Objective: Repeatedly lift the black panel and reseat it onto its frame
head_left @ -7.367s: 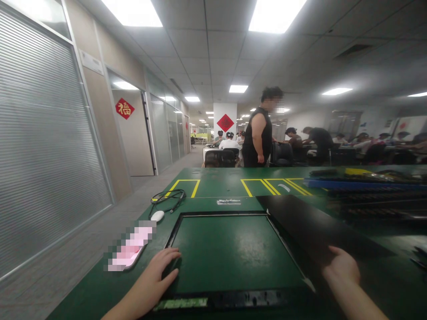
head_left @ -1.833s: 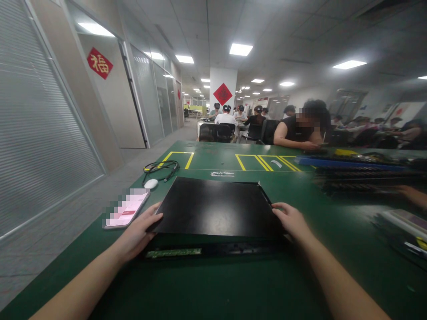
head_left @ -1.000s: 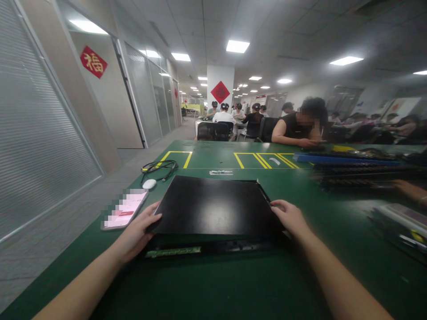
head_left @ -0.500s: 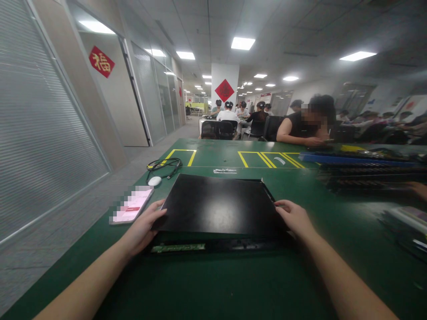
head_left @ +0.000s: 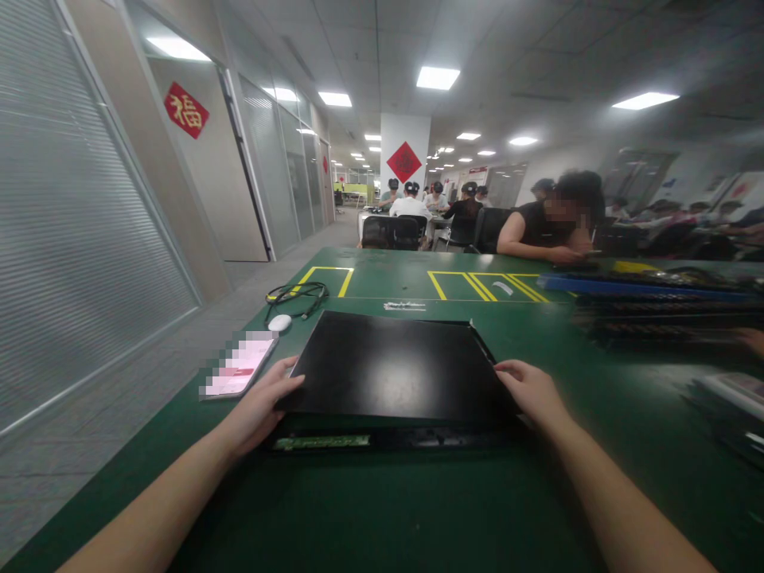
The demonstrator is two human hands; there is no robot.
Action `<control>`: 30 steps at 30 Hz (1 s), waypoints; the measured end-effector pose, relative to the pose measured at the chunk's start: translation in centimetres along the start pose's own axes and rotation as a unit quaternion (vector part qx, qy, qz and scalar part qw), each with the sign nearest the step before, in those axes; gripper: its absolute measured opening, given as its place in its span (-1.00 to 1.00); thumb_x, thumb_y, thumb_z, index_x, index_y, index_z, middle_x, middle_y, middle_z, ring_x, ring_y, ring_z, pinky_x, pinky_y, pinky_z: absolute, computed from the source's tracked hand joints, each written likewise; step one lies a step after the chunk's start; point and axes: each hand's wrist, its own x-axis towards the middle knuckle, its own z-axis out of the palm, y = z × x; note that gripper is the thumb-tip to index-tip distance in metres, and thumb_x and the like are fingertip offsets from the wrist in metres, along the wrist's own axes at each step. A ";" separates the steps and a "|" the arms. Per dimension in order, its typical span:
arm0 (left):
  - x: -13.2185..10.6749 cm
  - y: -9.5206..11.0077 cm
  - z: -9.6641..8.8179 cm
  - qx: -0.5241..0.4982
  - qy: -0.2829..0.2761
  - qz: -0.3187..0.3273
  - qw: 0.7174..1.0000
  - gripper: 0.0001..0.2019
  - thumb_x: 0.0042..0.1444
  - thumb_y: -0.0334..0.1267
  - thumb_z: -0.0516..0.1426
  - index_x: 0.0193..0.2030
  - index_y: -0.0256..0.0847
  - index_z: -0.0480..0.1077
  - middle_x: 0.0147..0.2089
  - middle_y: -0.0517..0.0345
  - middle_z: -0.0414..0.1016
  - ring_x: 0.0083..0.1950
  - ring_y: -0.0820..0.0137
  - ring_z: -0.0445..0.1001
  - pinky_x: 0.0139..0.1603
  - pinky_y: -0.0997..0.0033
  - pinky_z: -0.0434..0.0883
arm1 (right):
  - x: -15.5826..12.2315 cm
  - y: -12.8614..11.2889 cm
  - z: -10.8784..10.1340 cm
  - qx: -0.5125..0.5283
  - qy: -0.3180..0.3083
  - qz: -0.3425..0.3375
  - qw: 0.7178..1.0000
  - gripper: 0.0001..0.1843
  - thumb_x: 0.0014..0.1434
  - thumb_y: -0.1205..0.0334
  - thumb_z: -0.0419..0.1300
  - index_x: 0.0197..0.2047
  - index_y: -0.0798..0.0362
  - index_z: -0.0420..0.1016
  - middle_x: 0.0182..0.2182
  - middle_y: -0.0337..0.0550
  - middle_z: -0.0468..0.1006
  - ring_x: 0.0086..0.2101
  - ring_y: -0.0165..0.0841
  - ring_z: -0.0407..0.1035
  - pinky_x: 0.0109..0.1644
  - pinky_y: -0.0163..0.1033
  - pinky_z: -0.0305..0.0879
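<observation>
A flat black panel point(head_left: 394, 368) lies on a black frame whose front strip point(head_left: 387, 440) with a green circuit board shows beneath it, on the green table point(head_left: 382, 509). My left hand point(head_left: 259, 406) grips the panel's left front corner, fingers curled round the edge. My right hand point(head_left: 531, 391) holds the right front corner the same way. Both hands press the panel from the sides.
A phone point(head_left: 239, 367) lies left of the panel, with a white mouse point(head_left: 279, 322) and a coiled black cable point(head_left: 297, 293) behind it. Stacked dark trays point(head_left: 656, 314) fill the right side. A person in black point(head_left: 546, 227) sits at the table's far end; others sit further back.
Earlier the frame lay uncovered with the panel held to its right. Since then the panel rests on the frame, and over the last second my hands have stayed at its front corners.
</observation>
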 end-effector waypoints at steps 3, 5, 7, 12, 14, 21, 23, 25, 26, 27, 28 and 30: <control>0.2 -0.2 -0.1 0.000 0.006 0.001 1.000 -0.49 0.06 -0.30 0.33 0.18 -0.10 0.41 -0.01 0.02 0.67 -0.05 0.16 0.67 -0.22 0.33 0.56 | 0.0 0.2 0.0 -0.002 -0.006 0.004 1.000 -0.68 0.08 0.03 0.18 -0.18 -0.03 0.65 -0.32 -0.14 0.70 -0.27 -0.20 0.56 -0.28 -0.22 0.36; 0.4 -0.3 -0.2 -0.004 0.012 0.003 1.000 -0.49 0.05 -0.32 0.33 0.17 -0.12 0.42 -0.02 0.01 0.68 -0.05 0.17 0.67 -0.21 0.35 0.55 | 0.0 0.0 -0.1 -0.013 -0.010 0.003 1.000 -0.69 0.08 0.03 0.18 -0.20 -0.04 0.66 -0.31 -0.15 0.70 -0.26 -0.20 0.56 -0.28 -0.22 0.35; 0.5 -0.4 -0.2 -0.008 0.015 0.001 1.000 -0.49 0.04 -0.34 0.33 0.17 -0.13 0.43 -0.04 0.01 0.68 -0.06 0.16 0.67 -0.21 0.35 0.55 | -0.1 -0.2 -0.2 -0.034 -0.006 -0.010 0.999 -0.71 0.08 0.06 0.18 -0.22 -0.06 0.66 -0.31 -0.17 0.70 -0.25 -0.21 0.56 -0.26 -0.21 0.35; 0.1 0.1 0.4 -0.009 0.028 -0.012 0.999 -0.51 0.03 -0.36 0.30 0.15 -0.15 0.43 -0.06 0.00 0.68 -0.07 0.16 0.66 -0.25 0.36 0.54 | -0.5 -0.8 -0.3 -0.083 0.005 -0.048 0.995 -0.72 0.12 0.12 0.13 -0.23 -0.09 0.67 -0.31 -0.20 0.70 -0.26 -0.22 0.56 -0.22 -0.20 0.33; -0.2 0.5 0.7 -0.003 0.037 -0.020 0.999 -0.53 0.03 -0.35 0.29 0.13 -0.14 0.45 -0.05 0.01 0.68 -0.04 0.15 0.65 -0.27 0.37 0.53 | -0.7 -0.9 -0.3 -0.090 0.005 -0.054 0.994 -0.72 0.13 0.12 0.13 -0.23 -0.09 0.67 -0.32 -0.19 0.70 -0.28 -0.22 0.56 -0.24 -0.20 0.33; -0.5 0.9 1.0 -0.009 0.050 -0.030 0.998 -0.63 0.08 -0.34 0.25 0.07 -0.14 0.48 -0.03 0.01 0.66 -0.01 0.17 0.63 -0.32 0.41 0.50 | -0.5 -0.7 -0.2 -0.080 0.006 -0.043 0.996 -0.71 0.12 0.11 0.12 -0.25 -0.09 0.68 -0.30 -0.19 0.71 -0.25 -0.21 0.56 -0.22 -0.19 0.35; -0.4 0.8 0.8 -0.011 0.049 -0.027 0.998 -0.63 0.09 -0.34 0.25 0.08 -0.16 0.47 -0.01 0.00 0.65 -0.02 0.19 0.63 -0.32 0.42 0.49 | -0.3 -0.5 -0.2 -0.063 0.005 -0.028 0.998 -0.71 0.11 0.09 0.13 -0.25 -0.09 0.68 -0.29 -0.20 0.71 -0.23 -0.20 0.56 -0.20 -0.18 0.36; -0.2 0.6 0.7 -0.012 0.043 -0.017 0.999 -0.60 0.07 -0.34 0.26 0.09 -0.17 0.48 -0.01 0.00 0.65 -0.02 0.19 0.63 -0.31 0.43 0.49 | -0.2 -0.3 -0.2 -0.051 0.007 -0.023 0.998 -0.71 0.10 0.09 0.13 -0.25 -0.08 0.68 -0.29 -0.19 0.71 -0.23 -0.20 0.56 -0.19 -0.18 0.36; -0.2 0.6 0.7 -0.012 0.038 -0.012 0.999 -0.58 0.05 -0.34 0.27 0.09 -0.17 0.49 -0.02 0.00 0.66 -0.01 0.19 0.63 -0.30 0.43 0.49 | -0.2 -0.3 -0.2 -0.048 0.009 -0.024 0.998 -0.71 0.10 0.09 0.13 -0.26 -0.07 0.68 -0.31 -0.19 0.70 -0.24 -0.20 0.56 -0.19 -0.18 0.36; -0.2 0.5 0.7 -0.013 0.032 -0.007 0.999 -0.56 0.02 -0.34 0.28 0.10 -0.16 0.50 -0.02 0.00 0.66 -0.01 0.18 0.63 -0.29 0.43 0.49 | -0.2 -0.3 -0.2 -0.050 0.012 -0.028 0.998 -0.71 0.10 0.10 0.13 -0.27 -0.07 0.68 -0.32 -0.19 0.70 -0.25 -0.21 0.56 -0.19 -0.18 0.36; -0.1 0.5 0.6 -0.013 0.026 -0.004 1.000 -0.55 0.01 -0.34 0.29 0.10 -0.15 0.50 -0.02 0.00 0.67 -0.02 0.17 0.63 -0.27 0.41 0.50 | -0.2 -0.3 -0.2 -0.055 0.015 -0.034 0.998 -0.71 0.10 0.10 0.12 -0.28 -0.07 0.68 -0.32 -0.19 0.71 -0.25 -0.21 0.56 -0.19 -0.18 0.36; -0.1 0.4 0.5 -0.014 0.016 -0.005 1.000 -0.52 0.01 -0.33 0.30 0.13 -0.12 0.50 -0.02 0.01 0.67 -0.02 0.15 0.63 -0.25 0.39 0.51 | -0.4 -0.5 -0.1 -0.072 0.014 -0.047 0.996 -0.72 0.10 0.11 0.12 -0.27 -0.08 0.67 -0.30 -0.19 0.71 -0.25 -0.21 0.56 -0.20 -0.18 0.35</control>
